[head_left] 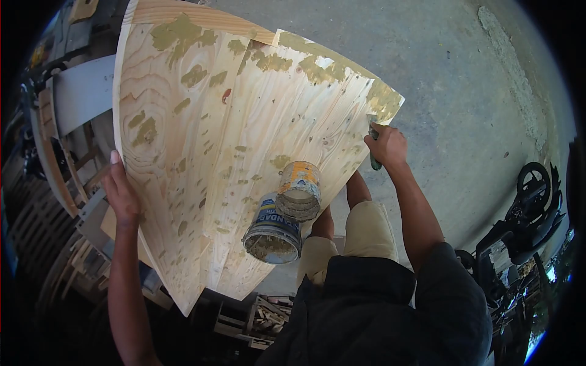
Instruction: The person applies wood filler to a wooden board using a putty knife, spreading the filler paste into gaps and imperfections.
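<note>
A large pale wooden panel [177, 131] with greenish-brown filler patches spreads out before me. My right hand [388, 146] is closed around a putty knife [373, 137], its blade at the panel's right corner beside a filler patch [383, 100]. At the left edge my left hand [122, 189] rests against the wood, fingers extended along the rim. Two open containers stand on the panel near my body: an orange and white can [300, 180] and a dark blue labelled bucket [268, 222], both smeared with filler.
Concrete floor [439, 79] lies beyond the panel. A motorcycle [519, 213] is at the right. Wooden frames and boards [55, 146] crowd the left side, and a crate of wood scraps [268, 314] sits below the panel.
</note>
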A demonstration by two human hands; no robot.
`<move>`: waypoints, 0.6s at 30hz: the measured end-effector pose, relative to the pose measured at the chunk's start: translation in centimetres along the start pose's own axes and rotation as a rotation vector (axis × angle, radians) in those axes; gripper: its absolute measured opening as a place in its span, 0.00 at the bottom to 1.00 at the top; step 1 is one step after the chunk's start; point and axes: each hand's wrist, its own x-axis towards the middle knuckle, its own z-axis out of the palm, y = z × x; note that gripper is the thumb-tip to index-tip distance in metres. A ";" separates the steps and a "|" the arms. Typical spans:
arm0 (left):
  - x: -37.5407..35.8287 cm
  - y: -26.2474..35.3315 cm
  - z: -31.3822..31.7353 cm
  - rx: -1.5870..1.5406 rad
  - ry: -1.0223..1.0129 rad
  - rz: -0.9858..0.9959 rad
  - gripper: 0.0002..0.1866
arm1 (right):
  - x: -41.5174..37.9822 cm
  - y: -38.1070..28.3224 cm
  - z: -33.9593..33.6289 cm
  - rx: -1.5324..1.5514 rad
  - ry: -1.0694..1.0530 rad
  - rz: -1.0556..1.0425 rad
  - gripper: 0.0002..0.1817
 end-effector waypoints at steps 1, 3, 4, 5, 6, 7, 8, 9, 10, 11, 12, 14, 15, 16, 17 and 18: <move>0.2 -0.4 0.1 0.009 0.013 0.017 0.31 | 0.1 -0.3 -0.2 -0.002 0.001 0.000 0.27; 0.3 -0.9 0.1 0.019 0.029 0.036 0.31 | 0.9 -1.3 -0.3 0.080 0.145 -0.029 0.27; 0.2 -0.6 0.2 0.012 0.039 0.014 0.32 | 1.5 -1.6 0.1 0.082 0.145 -0.030 0.27; 0.1 -0.4 0.2 0.005 0.046 -0.008 0.32 | 2.1 -1.6 0.9 0.061 0.141 -0.011 0.26; 0.1 -0.3 0.1 0.006 0.043 -0.009 0.32 | 2.3 -1.6 1.4 0.038 0.137 0.008 0.26; 0.2 -0.3 0.0 -0.045 -0.020 -0.023 0.32 | 2.0 -1.6 1.5 0.037 0.135 0.012 0.26; 0.4 -0.3 -0.2 -0.096 -0.079 -0.036 0.32 | 1.8 -1.6 1.6 0.032 0.111 -0.007 0.26; 0.6 -0.7 -0.4 -0.097 -0.075 -0.034 0.32 | 1.8 -1.8 1.6 0.029 0.089 -0.029 0.26; 0.7 -1.1 -0.5 -0.056 -0.065 -0.037 0.32 | 1.6 -2.2 1.1 0.029 0.086 -0.031 0.26; 0.7 -1.4 -0.5 -0.018 -0.057 -0.041 0.32 | 1.3 -2.5 0.2 0.023 0.056 -0.018 0.26; 0.6 -1.7 -0.3 -0.022 -0.053 -0.041 0.32 | 1.5 -2.7 -0.5 0.019 0.034 -0.008 0.27; 0.4 -1.5 -0.1 0.022 0.009 0.014 0.32 | 2.1 -2.8 -0.5 0.064 0.101 0.022 0.27; 0.4 -1.3 -0.1 0.025 0.010 0.013 0.32 | 2.2 -2.8 -0.3 0.109 0.164 0.057 0.27; 0.4 -1.2 -0.1 0.015 0.005 -0.004 0.32 | 2.1 -2.6 0.1 0.109 0.161 0.056 0.27; 0.4 -1.1 -0.1 0.003 -0.002 -0.021 0.32 | 2.0 -2.3 0.6 0.085 0.128 0.041 0.27; 0.5 -1.3 -0.1 0.002 -0.002 -0.022 0.32 | 1.9 -2.0 0.9 0.059 0.097 0.027 0.27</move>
